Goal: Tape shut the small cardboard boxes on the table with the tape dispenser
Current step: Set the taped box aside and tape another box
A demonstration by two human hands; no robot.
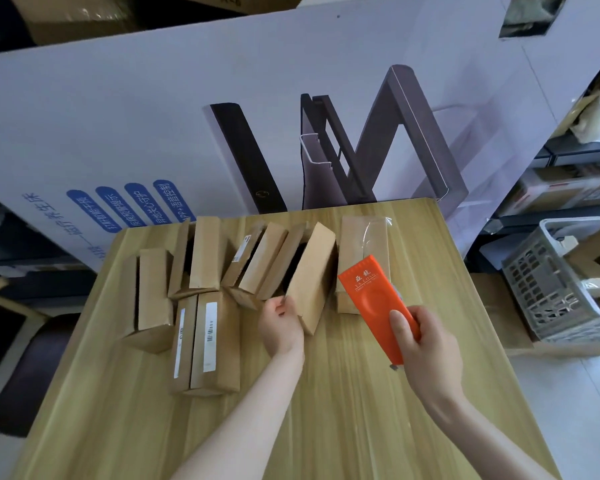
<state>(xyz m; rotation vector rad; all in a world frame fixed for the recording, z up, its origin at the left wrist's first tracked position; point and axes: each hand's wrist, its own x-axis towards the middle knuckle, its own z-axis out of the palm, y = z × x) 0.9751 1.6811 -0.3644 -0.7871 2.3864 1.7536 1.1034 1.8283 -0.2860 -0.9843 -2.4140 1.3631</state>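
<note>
Gripping the near end of an open-flapped cardboard box (314, 271) at mid-table, the left hand (280, 323) is holding it fast, while the right hand (426, 348) is clutching the orange tape dispenser (371, 299) just beside it above the wooden table (326, 410); other boxes (215, 344) are lying further left

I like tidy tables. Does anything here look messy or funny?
A bit. The boxes lie at jumbled angles and several gape open, like the held box in the left hand. On the rightmost box, clear tape sticks out crinkled past its far edge.
</note>
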